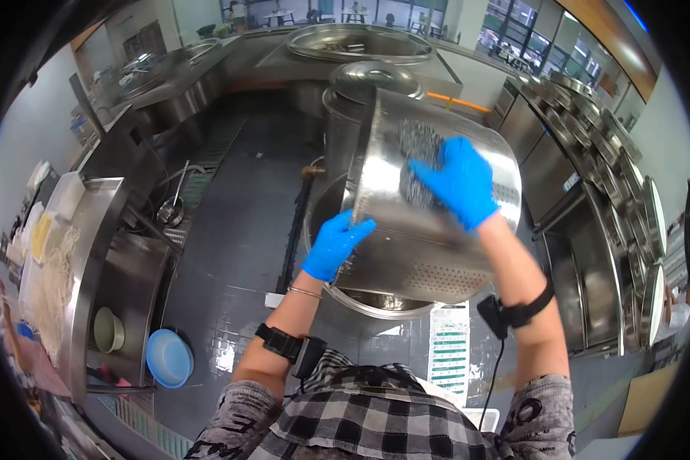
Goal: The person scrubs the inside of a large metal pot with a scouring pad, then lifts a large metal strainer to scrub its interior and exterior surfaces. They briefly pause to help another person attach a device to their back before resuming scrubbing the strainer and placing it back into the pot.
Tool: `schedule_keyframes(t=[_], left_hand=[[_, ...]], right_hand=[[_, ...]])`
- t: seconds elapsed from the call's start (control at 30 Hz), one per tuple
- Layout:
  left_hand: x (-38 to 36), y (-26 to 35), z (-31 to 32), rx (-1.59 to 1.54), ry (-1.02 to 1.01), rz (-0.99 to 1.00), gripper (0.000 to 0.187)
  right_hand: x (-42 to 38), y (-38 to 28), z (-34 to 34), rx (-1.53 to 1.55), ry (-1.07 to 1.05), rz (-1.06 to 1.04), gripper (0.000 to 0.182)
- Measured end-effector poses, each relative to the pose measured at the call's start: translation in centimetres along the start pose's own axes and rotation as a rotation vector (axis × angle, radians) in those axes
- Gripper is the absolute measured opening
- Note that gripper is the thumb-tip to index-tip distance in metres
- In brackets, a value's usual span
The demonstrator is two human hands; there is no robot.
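A large steel drum with perforated patches [437,245] lies tilted on its side over a wide steel pot [391,308]. My left hand [335,245], in a blue glove, grips the drum's rim at its left edge, the fingers bent over it. My right hand [461,182], also gloved in blue, presses on the drum's upper side. Under and beside its fingers is a grey steel-wool scourer [416,184], somewhat blurred. The fingers of this hand are bent round the scourer.
Behind the drum stands a lidded steel pot [376,80]. At the right, a rack [590,153] holds several round pans. On the left are a steel table [103,230], a blue basin [170,358] on the floor and a ladle [172,208].
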State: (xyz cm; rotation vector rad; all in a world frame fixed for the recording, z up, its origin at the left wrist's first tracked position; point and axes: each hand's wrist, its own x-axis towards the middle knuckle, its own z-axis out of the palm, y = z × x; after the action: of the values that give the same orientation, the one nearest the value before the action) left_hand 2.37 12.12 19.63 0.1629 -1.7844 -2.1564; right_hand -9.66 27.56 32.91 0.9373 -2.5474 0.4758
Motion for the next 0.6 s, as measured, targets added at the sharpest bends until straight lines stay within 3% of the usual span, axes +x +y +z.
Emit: schedule_keyframes(t=[0.03,0.1,0.13,0.17,0.2,0.3,0.33,0.37,0.4,0.43,0.47,0.5,0.57,0.6], left_hand=[[0.1,-0.1,-0.2,0.043,0.001,-0.013,0.029],[0.4,-0.9,-0.3,0.024,-0.027,0.028,0.037],[0.5,-1.2,-0.2,0.055,0.009,0.163,0.042],[0.3,-1.4,-0.4,0.088,0.044,0.296,0.048],[-0.5,-0.4,-0.4,-0.047,0.000,0.170,0.058],[-2.3,-4.4,-1.9,0.003,-0.004,0.297,0.057],[-3.2,-8.1,-2.7,0.204,-0.019,0.139,0.052],[-3.7,-10.7,-4.0,0.411,0.015,-0.009,0.047],[-4.3,-9.4,-4.4,0.852,-0.249,0.035,0.042],[-5.5,-10.2,-3.0,0.395,-0.009,0.106,0.038],[-5.6,-10.5,-2.5,0.380,0.086,0.126,0.039],[-5.7,-10.1,-1.9,0.330,0.171,0.195,0.042],[-4.4,-10.9,-1.8,0.377,0.218,0.057,0.050],[-4.8,-8.1,-1.6,0.462,0.238,-0.014,0.045]], right_hand=[[2.2,-0.6,-0.7,0.077,-0.074,0.078,0.047],[6.3,0.8,1.4,0.136,0.158,-0.044,0.045],[8.3,1.6,2.4,0.140,0.164,-0.053,0.045],[10.2,2.3,3.3,0.059,0.087,-0.100,0.043],[11.2,2.7,4.0,-0.022,0.010,-0.147,0.043],[11.0,2.5,5.1,-0.107,-0.003,-0.328,0.040],[8.6,0.2,3.1,-0.116,-0.065,-0.292,0.039],[6.4,-0.4,3.5,-0.170,0.187,-0.537,0.036],[4.3,-0.7,3.8,-0.439,0.242,-0.726,0.040],[1.4,-2.4,3.7,-0.161,0.163,-0.548,0.047],[-1.9,-5.2,2.4,-0.060,0.050,-0.378,0.051],[-4.6,-5.8,3.4,-0.096,0.049,-0.437,0.050],[-7.6,-6.1,5.1,-0.147,0.074,-0.476,0.049],[-6.9,-6.1,5.7,-0.166,0.090,-0.501,0.049]])
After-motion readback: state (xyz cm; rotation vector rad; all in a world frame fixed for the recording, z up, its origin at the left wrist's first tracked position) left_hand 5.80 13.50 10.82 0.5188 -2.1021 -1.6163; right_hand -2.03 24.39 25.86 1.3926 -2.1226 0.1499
